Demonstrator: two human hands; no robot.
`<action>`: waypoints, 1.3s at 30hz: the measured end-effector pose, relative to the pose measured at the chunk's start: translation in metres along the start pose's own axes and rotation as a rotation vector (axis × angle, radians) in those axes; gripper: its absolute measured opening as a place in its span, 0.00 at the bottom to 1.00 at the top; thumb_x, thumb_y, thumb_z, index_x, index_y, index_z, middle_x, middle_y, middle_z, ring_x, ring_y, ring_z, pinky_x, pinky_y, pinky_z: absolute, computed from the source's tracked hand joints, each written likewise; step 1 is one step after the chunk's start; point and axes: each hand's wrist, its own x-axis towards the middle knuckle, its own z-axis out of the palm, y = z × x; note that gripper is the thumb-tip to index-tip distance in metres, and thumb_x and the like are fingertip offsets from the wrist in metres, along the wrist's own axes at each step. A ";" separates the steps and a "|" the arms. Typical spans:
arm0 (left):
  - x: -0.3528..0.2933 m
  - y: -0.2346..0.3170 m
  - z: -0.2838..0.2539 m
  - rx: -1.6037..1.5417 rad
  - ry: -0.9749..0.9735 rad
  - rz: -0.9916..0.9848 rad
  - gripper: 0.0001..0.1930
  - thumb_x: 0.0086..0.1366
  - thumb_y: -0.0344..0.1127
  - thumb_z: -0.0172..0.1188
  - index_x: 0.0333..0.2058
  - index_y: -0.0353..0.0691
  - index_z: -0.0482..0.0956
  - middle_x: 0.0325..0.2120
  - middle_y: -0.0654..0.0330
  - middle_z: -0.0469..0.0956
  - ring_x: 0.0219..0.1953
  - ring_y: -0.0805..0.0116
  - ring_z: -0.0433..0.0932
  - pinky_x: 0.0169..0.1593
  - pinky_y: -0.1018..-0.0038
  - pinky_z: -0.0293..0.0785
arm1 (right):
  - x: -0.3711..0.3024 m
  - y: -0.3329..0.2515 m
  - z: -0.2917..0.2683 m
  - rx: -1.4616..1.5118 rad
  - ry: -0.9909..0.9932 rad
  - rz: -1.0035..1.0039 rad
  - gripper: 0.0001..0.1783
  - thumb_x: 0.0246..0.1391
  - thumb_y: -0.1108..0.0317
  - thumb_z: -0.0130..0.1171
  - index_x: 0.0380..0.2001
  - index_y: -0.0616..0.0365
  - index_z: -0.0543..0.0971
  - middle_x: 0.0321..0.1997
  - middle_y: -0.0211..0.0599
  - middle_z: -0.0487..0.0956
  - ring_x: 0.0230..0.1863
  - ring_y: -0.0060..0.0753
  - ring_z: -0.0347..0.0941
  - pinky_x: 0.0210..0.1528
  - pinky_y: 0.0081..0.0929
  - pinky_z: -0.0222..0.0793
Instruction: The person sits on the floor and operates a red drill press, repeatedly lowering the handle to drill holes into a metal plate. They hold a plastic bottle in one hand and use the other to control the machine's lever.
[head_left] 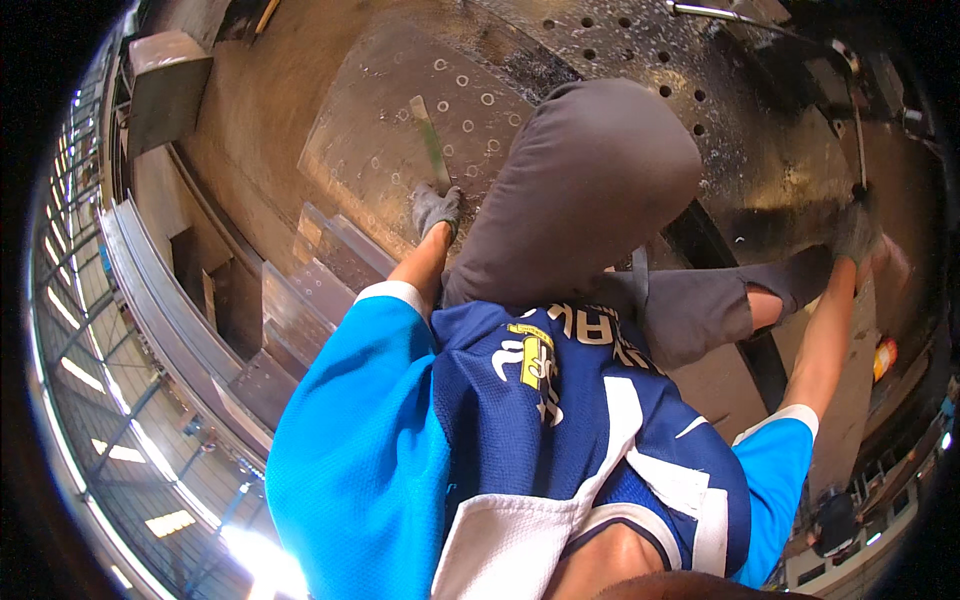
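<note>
My left hand [437, 210], in a grey glove, is closed on the near end of a narrow flat strip [431, 143], pale at its far tip and greenish along its length. The strip lies over a brown steel plate [355, 110] marked with several small chalk-like circles. Out to the far right, my right hand [853, 232], also gloved and somewhat blurred, grips the lower end of a thin metal rod [859, 130]. The rod runs up from the hand to a bend, where another long thin bar [745, 17] slants away to the left; how they join is unclear.
My raised knee [610, 170] stands between both hands. A dark plate with round holes [610, 45] lies beyond it. Stacked steel pieces [300, 300] and long metal beams [165, 290] are at the left, below a box-like block [170, 90]. Another person [835, 520] is at lower right.
</note>
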 end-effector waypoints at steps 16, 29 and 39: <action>0.042 0.186 -0.028 -0.272 -0.027 0.335 0.23 0.69 0.48 0.57 0.54 0.37 0.72 0.33 0.48 0.81 0.33 0.52 0.82 0.38 0.58 0.80 | 0.018 -0.121 0.078 0.553 0.047 0.328 0.25 0.69 0.57 0.46 0.65 0.48 0.73 0.67 0.39 0.75 0.63 0.40 0.72 0.61 0.36 0.71; -0.005 0.491 -0.035 -0.427 -0.615 0.665 0.09 0.74 0.41 0.50 0.44 0.43 0.69 0.19 0.63 0.71 0.18 0.68 0.72 0.17 0.66 0.66 | 0.013 -0.141 0.233 1.299 0.071 0.628 0.21 0.74 0.57 0.41 0.61 0.51 0.75 0.61 0.32 0.79 0.54 0.25 0.77 0.48 0.28 0.79; 0.002 0.509 -0.023 -0.751 -0.624 0.704 0.07 0.74 0.41 0.52 0.41 0.46 0.68 0.19 0.64 0.68 0.17 0.68 0.70 0.19 0.66 0.65 | 0.023 -0.149 0.128 1.251 0.196 0.603 0.17 0.70 0.65 0.51 0.59 0.52 0.77 0.57 0.35 0.81 0.47 0.29 0.79 0.48 0.26 0.79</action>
